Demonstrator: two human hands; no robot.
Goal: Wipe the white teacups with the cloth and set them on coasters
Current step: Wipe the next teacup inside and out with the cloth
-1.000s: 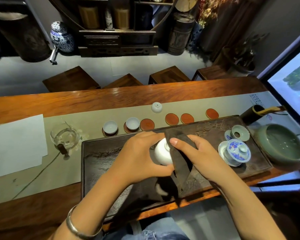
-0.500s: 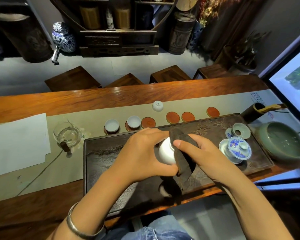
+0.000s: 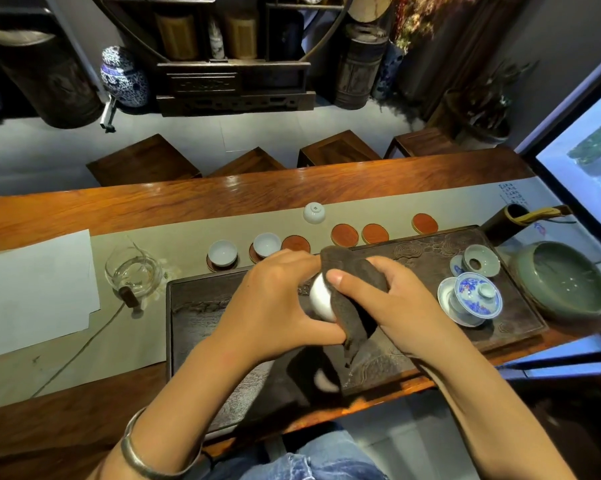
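Cup in hand: a small white porcelain teacup [image 3: 319, 299] was held above the dark carved wooden tea tray [image 3: 465, 344], tipped on its side, half covered by the dark brown wiping cloth [image 3: 356, 299]
Left hand: the left hand [image 3: 275, 303] was curled around the teacup, fingers over the far side and thumb under it
Right hand: the right hand [image 3: 389, 303] was closed on the cloth, its thumb pressing the fabric against the cup's wall
Step in hand: judged to be the wiping of this cup, not yet its placing
Done: two white teacups, the left one [image 3: 223, 252] and the right one [image 3: 266, 244], stood upright on round coasters just beyond the tray
Left to do: an upturned white teacup [image 3: 314, 213] sat bottom-up on the pale beige table runner [image 3: 188, 233], apart from any coaster
Free coasters: four round red-brown coasters were bare, the first [image 3: 295, 244] just beside the second placed cup, then the second [image 3: 345, 234], the third [image 3: 375, 233] and the last [image 3: 425, 223]
Progress: seemingly about halfway, two cups set, one under the cloth, one untouched
Nearby: a blue-and-white lidded gaiwan [image 3: 474, 296] stood on the tray, right of the hands
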